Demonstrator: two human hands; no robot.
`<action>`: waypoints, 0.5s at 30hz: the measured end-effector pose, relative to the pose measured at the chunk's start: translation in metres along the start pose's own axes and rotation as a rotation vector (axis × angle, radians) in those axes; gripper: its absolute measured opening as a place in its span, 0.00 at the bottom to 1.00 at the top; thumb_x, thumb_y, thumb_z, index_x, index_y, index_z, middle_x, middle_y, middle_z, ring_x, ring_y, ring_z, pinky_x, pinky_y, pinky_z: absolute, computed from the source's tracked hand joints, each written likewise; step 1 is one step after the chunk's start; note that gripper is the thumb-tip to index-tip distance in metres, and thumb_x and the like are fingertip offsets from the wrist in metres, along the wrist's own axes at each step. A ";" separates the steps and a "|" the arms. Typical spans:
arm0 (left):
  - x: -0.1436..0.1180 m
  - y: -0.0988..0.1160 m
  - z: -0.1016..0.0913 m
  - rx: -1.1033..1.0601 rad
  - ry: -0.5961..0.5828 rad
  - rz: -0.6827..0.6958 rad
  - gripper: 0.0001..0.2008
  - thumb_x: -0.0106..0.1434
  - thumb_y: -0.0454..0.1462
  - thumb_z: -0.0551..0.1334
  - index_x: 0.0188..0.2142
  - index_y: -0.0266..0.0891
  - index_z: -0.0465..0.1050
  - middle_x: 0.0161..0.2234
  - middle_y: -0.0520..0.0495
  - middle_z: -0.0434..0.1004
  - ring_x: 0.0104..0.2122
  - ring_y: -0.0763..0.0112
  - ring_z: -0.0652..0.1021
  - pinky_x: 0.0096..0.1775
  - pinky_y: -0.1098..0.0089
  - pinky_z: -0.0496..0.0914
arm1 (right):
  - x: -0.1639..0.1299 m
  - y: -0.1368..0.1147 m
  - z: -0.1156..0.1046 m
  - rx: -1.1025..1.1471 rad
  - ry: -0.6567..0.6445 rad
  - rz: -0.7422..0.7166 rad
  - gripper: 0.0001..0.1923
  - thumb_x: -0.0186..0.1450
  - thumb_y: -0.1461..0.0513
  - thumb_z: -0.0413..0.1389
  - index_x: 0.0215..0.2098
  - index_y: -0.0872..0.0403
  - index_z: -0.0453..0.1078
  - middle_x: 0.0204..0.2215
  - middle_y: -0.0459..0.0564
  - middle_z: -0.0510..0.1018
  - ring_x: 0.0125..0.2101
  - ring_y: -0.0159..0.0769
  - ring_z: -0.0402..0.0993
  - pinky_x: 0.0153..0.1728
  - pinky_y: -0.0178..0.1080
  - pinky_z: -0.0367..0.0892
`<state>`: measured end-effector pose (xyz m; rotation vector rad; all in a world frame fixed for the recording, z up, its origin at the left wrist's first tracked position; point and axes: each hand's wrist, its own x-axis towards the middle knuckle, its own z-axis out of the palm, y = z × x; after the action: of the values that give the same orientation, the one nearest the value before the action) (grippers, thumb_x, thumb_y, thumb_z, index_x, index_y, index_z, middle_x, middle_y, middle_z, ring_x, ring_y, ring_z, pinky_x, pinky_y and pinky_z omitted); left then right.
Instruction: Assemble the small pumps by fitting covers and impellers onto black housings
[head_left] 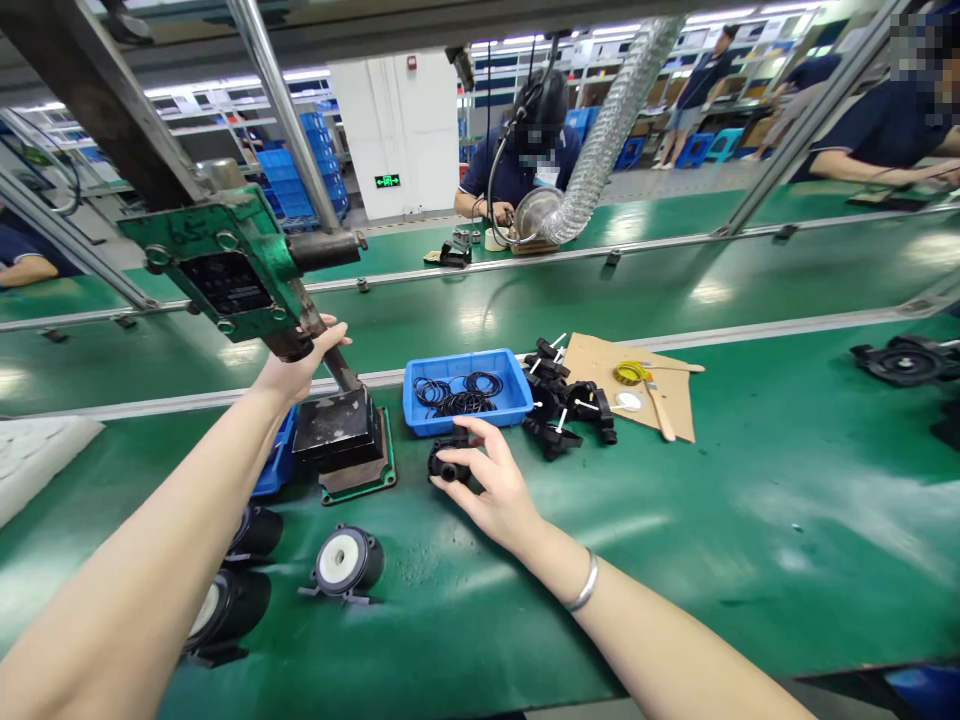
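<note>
In the head view, my right hand [491, 485] pinches a small black plastic part [448, 470] with a round opening, just in front of a blue tray [469, 425] of black rubber rings [465, 403]. Up at the green bench press [232, 265], my left hand [311, 355] is closed around its steel column [341, 370], below the press head. The ram end partly hides this hand. Under it stands the black press base [341, 430]. A black cylindrical housing with a white centre [349, 560] sits nearer me, left of my right hand.
Black parts with white stems [562, 400] lie right of the tray. Beside them, cardboard [592, 355] carries a brush [660, 405] and yellow tape [630, 373]. More housings [232, 605] stand left, partly behind my forearm. A co-worker [517, 165] sits across the bench near a silver duct [611, 130].
</note>
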<state>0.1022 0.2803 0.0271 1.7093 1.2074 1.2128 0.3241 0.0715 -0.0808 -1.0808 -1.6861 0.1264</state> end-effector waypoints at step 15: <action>0.034 -0.021 0.035 -0.146 0.215 0.140 0.10 0.55 0.37 0.63 0.37 0.41 0.67 0.21 0.60 0.62 0.16 0.77 0.68 0.24 0.71 0.70 | 0.004 0.004 0.003 -0.089 -0.031 0.041 0.12 0.64 0.64 0.63 0.46 0.50 0.74 0.57 0.58 0.69 0.57 0.45 0.69 0.51 0.47 0.72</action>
<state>0.1332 0.3182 0.0067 1.6079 1.1056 1.5631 0.3237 0.0778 -0.0821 -1.1852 -1.7118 0.0958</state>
